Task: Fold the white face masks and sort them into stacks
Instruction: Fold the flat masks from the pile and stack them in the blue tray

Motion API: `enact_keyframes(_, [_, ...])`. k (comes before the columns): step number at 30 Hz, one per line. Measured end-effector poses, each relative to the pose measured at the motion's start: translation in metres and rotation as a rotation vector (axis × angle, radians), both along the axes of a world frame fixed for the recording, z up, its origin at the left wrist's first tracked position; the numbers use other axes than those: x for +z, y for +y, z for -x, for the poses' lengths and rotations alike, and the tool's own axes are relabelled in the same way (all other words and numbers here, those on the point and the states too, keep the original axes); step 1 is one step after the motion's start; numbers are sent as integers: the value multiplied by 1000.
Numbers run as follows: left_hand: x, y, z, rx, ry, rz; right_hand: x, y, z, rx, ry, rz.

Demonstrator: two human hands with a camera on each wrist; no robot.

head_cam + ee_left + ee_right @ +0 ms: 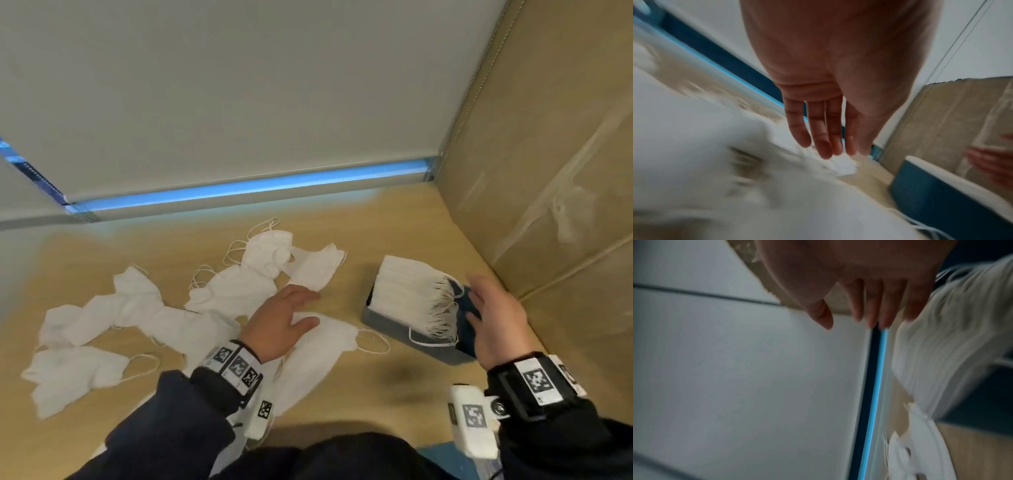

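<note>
Several loose white face masks (137, 308) lie spread over the wooden table. A stack of folded masks (411, 291) leans inside a grey-blue tray (387, 323) at the right; the blurred stack (941, 356) also fills the right of the right wrist view. My left hand (294, 315) hovers over one mask (322, 346) near the table's middle, fingers straight and holding nothing; the left wrist view shows its straight fingers (824, 138) above blurred white masks (694, 154). My right hand (486, 308) is at the tray's right end beside the stack, fingers extended (875, 311), gripping nothing.
A tall cardboard box (548, 171) walls off the right side just behind the tray. A pale roller blind (239, 85) with a blue strip (239, 186) below it closes the back. The table's front edge meets my dark sleeves.
</note>
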State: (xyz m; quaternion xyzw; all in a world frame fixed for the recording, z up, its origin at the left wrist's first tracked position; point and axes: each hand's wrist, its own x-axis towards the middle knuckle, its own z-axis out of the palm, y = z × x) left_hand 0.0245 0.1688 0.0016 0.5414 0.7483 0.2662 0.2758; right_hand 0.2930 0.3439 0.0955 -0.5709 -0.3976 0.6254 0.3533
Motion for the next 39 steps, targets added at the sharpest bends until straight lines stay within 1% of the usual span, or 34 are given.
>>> enact_keyframes(1, [-2,-25,16,43,9,40,2,-5,7,45,3,-65])
enact_keyframes(2, [-3,-49,31,78,30,94,2,-9,16,127,19,-119])
enact_keyframes(4, [0,-91,56,108,84,214,-2,-23,43,357,63,-175])
enact_keyframes(6, [3,-124,72,67,141,357,-10,-43,79,614,29,-193])
enact_keyframes(8, [-1,-150,80,-11,162,492,-31,-64,116,900,-88,-212])
enact_keyframes(10, [-15,-171,84,-79,161,574,-64,-81,146,1177,-299,-259])
enact_keyframes(12, [-30,-186,90,-107,181,587,-94,-95,168,1337,-493,-329])
enact_keyframes(13, [-34,-191,96,-105,183,571,-105,-102,176,1379,-538,-366])
enact_keyframes(15, [-32,-194,111,-107,207,543,-120,-114,187,1430,-603,-434])
enact_keyframes(18, [-26,-200,142,-113,257,551,-131,-126,195,1528,-815,-584])
enact_keyframes(21, [-25,-209,169,-33,167,542,-127,-132,198,1593,-913,-694])
enact_keyframes(23, [-21,-207,181,47,117,463,-123,-130,200,1658,-989,-745])
enact_keyframes(25, [-19,-198,188,132,166,327,-115,-125,203,1710,-1055,-721])
enact_keyframes(27, [-19,-182,188,168,203,206,-107,-121,209,1716,-1087,-637])
enact_keyframes(28, [-21,-172,188,161,210,178,-104,-120,213,1717,-1100,-591])
enact_keyframes(29, [-24,-162,187,149,227,191,-100,-119,217,1724,-1113,-546])
enact_keyframes(30, [-26,-153,187,134,262,252,-96,-119,221,1729,-1118,-491])
enact_keyframes(32, [-29,-139,188,86,356,418,-85,-120,234,1687,-1104,-381])
enact_keyframes(33, [-30,-135,189,59,392,470,-81,-118,243,1615,-1096,-383])
enact_keyframes(36, [-32,-131,193,-9,406,509,-80,-112,276,1289,-1102,-597])
enact_keyframes(37, [-33,-133,196,-25,408,502,-85,-113,286,1246,-1094,-628])
enact_keyframes(39, [-30,-140,202,-60,454,461,-99,-121,303,1311,-1116,-622])
